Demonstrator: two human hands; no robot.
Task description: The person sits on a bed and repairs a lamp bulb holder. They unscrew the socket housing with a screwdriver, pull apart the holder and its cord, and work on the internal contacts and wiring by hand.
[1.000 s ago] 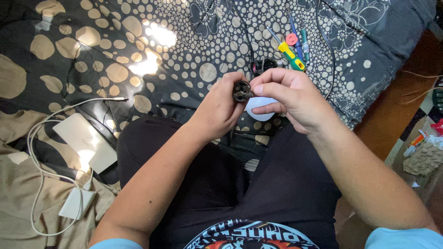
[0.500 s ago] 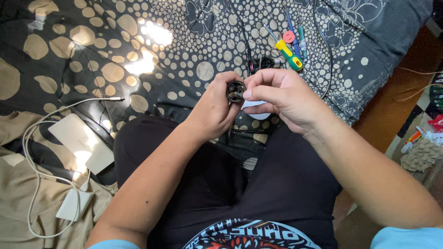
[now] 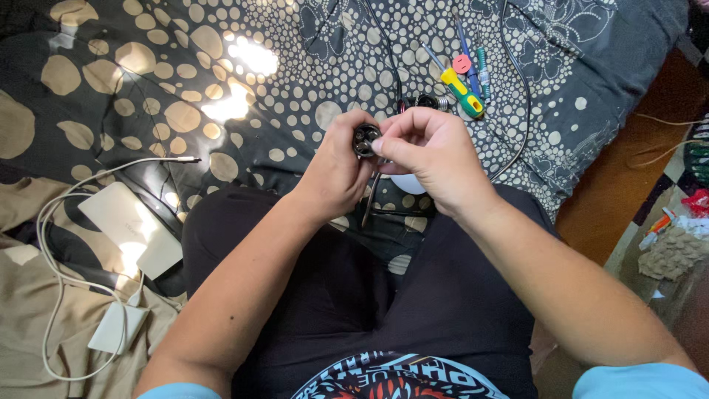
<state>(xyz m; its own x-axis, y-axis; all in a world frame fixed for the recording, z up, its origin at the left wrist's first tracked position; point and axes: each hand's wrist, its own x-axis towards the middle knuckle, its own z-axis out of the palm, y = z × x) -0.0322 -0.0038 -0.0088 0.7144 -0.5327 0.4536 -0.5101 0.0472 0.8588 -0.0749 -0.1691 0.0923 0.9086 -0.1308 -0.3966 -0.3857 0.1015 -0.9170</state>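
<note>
While the left hand [image 3: 336, 174] grips a small dark round part [image 3: 365, 140] between thumb and fingers, the right hand [image 3: 428, 155] closes on it from the other side, its fingertips [image 3: 384, 146] pinched at the part's rim. Both hands are curled shut around this one piece, held up above the lap and in front of the spotted bedspread [image 3: 148, 89].

To do this fine work well, it seems wise to keep the left hand as a steady clamp and let only the right fingertips turn or press, with both wrists braced close together so the part does not slip. What exactly the right fingertips hold against the part is too small to tell.

The round part sits between the two hands, touching both, slightly nearer the left palm. A thin dark rod or wire [image 3: 368, 199] hangs down just below it. Beyond the hands, on the bed, lie a yellow-and-green screwdriver [image 3: 461, 89] and other slim tools [image 3: 473, 55], near but apart. Well off to the left rest a white flat device [image 3: 133, 229] and its cable [image 3: 52, 295].
</note>
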